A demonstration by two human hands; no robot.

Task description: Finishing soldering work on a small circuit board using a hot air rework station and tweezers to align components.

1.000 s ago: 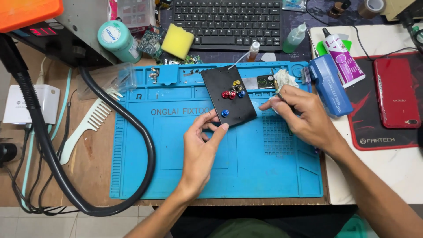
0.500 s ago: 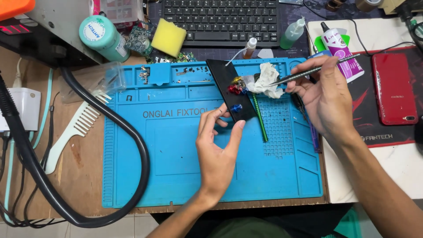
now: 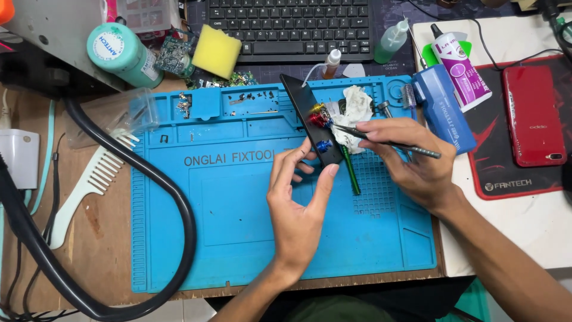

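Head: left fingers point(image 3: 310, 164) gripping black board point(image 3: 310, 119)

Bright, even light from overhead, soft shadows under the hands on the blue mat point(image 3: 238, 238); mild glare on the red phone point(image 3: 532, 113); sharp centre, slight stretch toward the frame edges

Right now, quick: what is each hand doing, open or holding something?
Left hand: fingers pinching the lower end of the black panel, tilted up on the blue mat.
Right hand: closed on thin tweezers.
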